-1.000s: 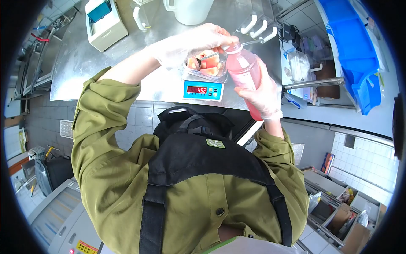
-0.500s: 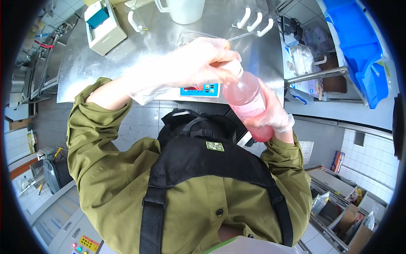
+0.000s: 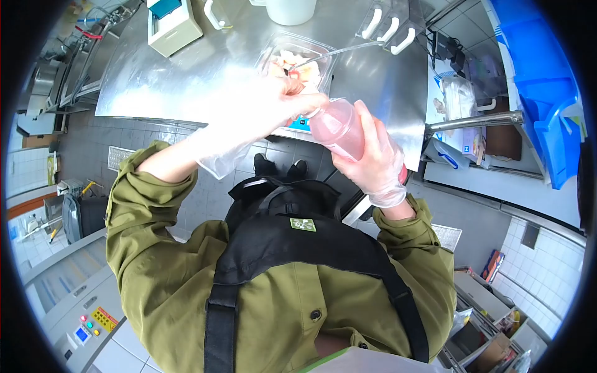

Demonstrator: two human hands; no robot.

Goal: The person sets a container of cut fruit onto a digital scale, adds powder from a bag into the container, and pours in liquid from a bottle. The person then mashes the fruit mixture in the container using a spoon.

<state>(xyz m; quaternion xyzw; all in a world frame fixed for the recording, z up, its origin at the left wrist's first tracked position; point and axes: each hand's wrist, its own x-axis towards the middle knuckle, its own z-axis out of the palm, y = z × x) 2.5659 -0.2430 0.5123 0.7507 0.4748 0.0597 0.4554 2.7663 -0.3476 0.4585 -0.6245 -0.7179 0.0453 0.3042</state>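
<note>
A clear bottle of pink liquid is tilted in front of me, its neck toward the left. My right hand, in a clear plastic glove, wraps round its body. My left hand, also gloved and washed out by glare, has its fingers closed at the bottle's white cap, which is mostly hidden by them. Just beyond the left hand stands a clear plastic tub with pale cut pieces and something red inside. A long thin metal handle reaches over it. Part of a blue scale shows below the hands.
The steel table carries a white jug, a cream box with a teal item, and clear containers with white handles. To the right are a metal rail and blue bins.
Both hands and the bottle have shifted slightly left in view. The tub's contents now show beyond the left hand, while the scale's display is hidden. Both grips stay on the bottle.
</note>
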